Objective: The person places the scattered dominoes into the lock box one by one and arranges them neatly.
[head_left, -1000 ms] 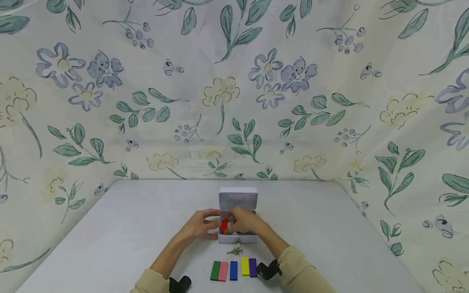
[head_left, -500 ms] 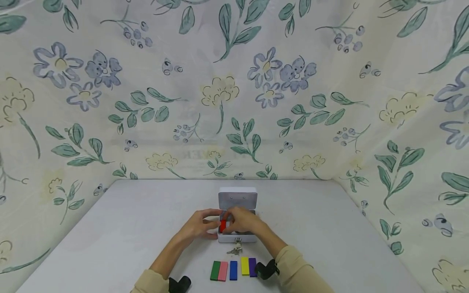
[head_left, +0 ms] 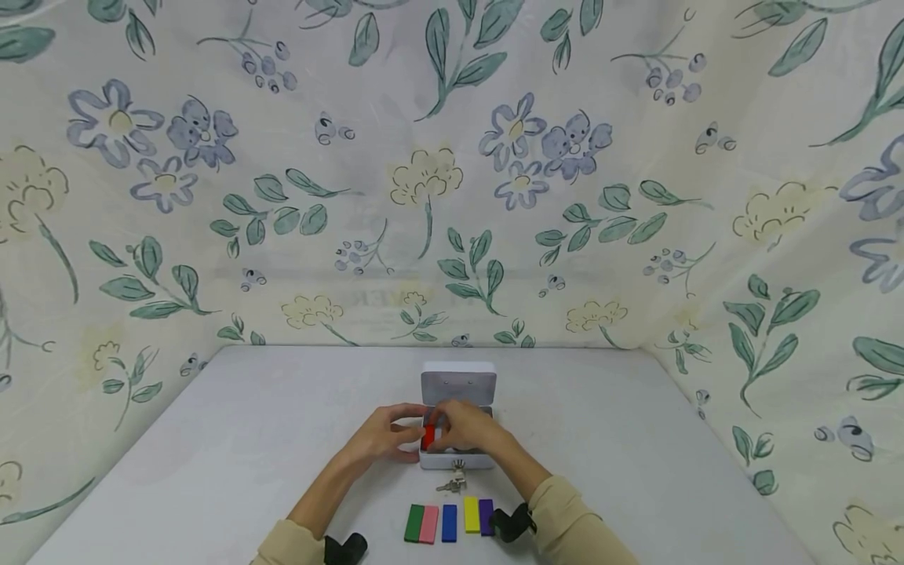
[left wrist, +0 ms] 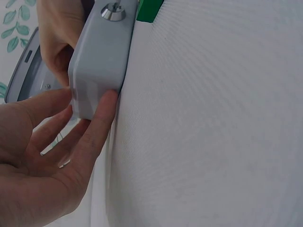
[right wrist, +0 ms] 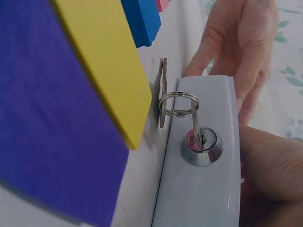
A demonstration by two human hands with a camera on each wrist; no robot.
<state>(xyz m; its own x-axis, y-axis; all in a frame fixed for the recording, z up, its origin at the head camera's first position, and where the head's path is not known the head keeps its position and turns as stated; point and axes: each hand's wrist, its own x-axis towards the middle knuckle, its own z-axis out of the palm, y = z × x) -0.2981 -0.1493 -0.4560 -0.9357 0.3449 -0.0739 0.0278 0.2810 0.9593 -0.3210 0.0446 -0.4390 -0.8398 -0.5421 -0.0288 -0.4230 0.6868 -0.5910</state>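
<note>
A small light-grey metal cash box (head_left: pixel 472 462) stands on the table with its lid (head_left: pixel 459 386) raised. My left hand (head_left: pixel 381 434) is spread against the box's left end, and its fingertips (left wrist: pixel 108 100) touch the outer wall in the left wrist view. Reaching down inside, my right hand (head_left: pixel 466 426) has thumb and fingers at a red block (head_left: pixel 428 437) upright by the left inner wall, gripping it. Its fingertips are partly hidden by the box. A key sits in the front lock (right wrist: pixel 202 150), with a ring (right wrist: pixel 179 104) and more keys hanging from it.
In front of the box lie green (head_left: pixel 413 523), pink (head_left: pixel 429 524), blue (head_left: pixel 449 523), yellow (head_left: pixel 472 515) and purple (head_left: pixel 486 518) blocks. The right wrist's black camera (head_left: pixel 512 523) is close beside the purple one. Floral cloth (head_left: pixel 452 235) hangs behind the white table (head_left: pixel 318 377).
The red block and the right fingers have shifted slightly left toward the box's inner wall. The left hand, box and loose blocks stay in place.
</note>
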